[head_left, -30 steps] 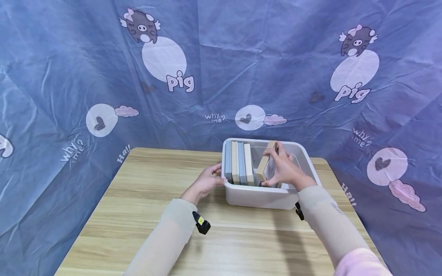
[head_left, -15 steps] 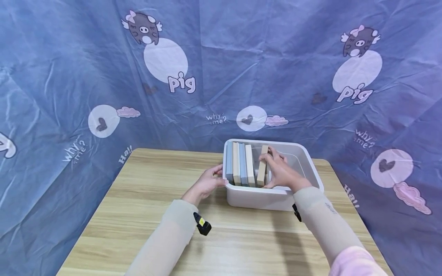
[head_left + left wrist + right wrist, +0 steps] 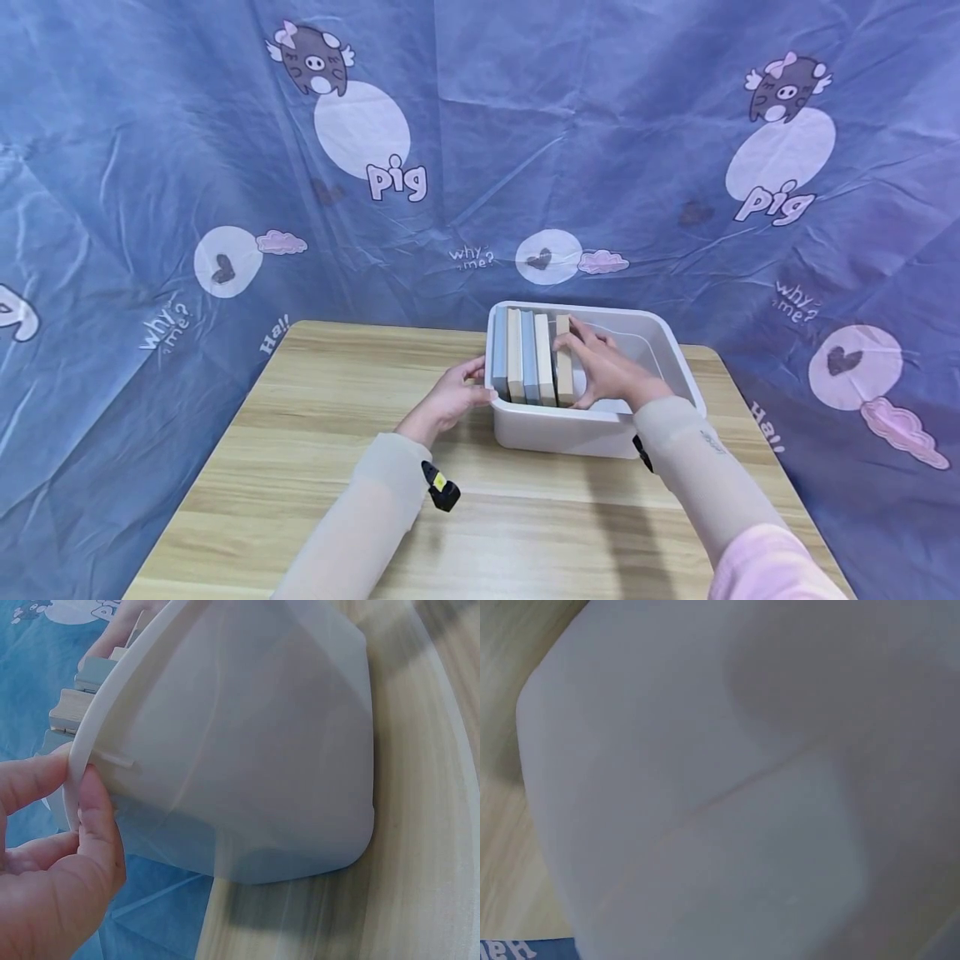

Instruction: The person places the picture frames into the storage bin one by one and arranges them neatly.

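A white plastic bin (image 3: 566, 433) stands on the wooden table (image 3: 360, 367). Along its left part several slim books stand side by side: a blue-grey book (image 3: 499, 354), a tan book (image 3: 514, 358), a blue book (image 3: 530, 358) and a cream book (image 3: 545, 358). My right hand (image 3: 611, 367), reaching into the bin, grips another tan book (image 3: 564, 371) close beside the cream one. My left hand (image 3: 448, 398) pinches the bin's left rim (image 3: 94, 727) between thumb and fingers, as the left wrist view shows. Only the bin's pale wall (image 3: 682, 787) fills most of the right wrist view.
A blue curtain (image 3: 480, 150) printed with pigs hangs behind the table. The bin's right part (image 3: 652, 350) shows bare inner wall. Table surface (image 3: 480, 533) extends in front and to the left of the bin.
My right hand has moved left with the tan book, which has gone from tilted to nearly upright beside the cream book. My left hand stays on the rim.
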Demonstrator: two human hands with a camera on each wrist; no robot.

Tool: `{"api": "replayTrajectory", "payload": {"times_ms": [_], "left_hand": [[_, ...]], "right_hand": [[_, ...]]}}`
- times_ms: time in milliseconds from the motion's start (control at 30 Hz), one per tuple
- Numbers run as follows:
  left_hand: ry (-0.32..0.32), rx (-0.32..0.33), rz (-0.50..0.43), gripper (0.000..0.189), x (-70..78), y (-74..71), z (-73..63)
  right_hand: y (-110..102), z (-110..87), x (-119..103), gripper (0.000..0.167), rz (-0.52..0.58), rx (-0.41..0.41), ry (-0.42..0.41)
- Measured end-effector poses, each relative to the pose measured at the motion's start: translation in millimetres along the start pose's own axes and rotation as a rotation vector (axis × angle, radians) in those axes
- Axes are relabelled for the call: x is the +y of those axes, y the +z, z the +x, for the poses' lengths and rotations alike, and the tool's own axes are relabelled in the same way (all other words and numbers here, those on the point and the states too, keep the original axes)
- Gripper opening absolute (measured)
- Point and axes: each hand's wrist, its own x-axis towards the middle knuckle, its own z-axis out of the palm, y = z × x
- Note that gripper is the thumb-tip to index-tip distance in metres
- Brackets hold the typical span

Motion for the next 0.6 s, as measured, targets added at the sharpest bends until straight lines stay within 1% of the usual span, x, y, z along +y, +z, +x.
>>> {"api": "replayTrajectory", "payload": {"times_ms": [100, 267, 433, 600], "left_hand": [[0.003, -0.003, -0.001, 0.072, 0.7, 0.2, -0.6], [0.007, -0.008, -0.002, 0.071, 1.9, 1.8, -1.3], [0.004, 0.0, 0.006, 0.072, 2.9, 2.9, -0.5], [-0.004, 0.004, 0.005, 0.072, 1.7, 3.0, 1.5]], "right_hand": [[-1.0, 2.6, -0.5, 0.093, 0.002, -0.023, 0.003], [-0.9, 4.1, 1.8, 0.093, 0.024, -0.047, 0.029], [-0.1, 4.1, 5.8, 0.094, 0.049, -0.042, 0.027], [2.0, 3.5, 10.6, 0.094, 0.088, -0.015, -0.009]]}}
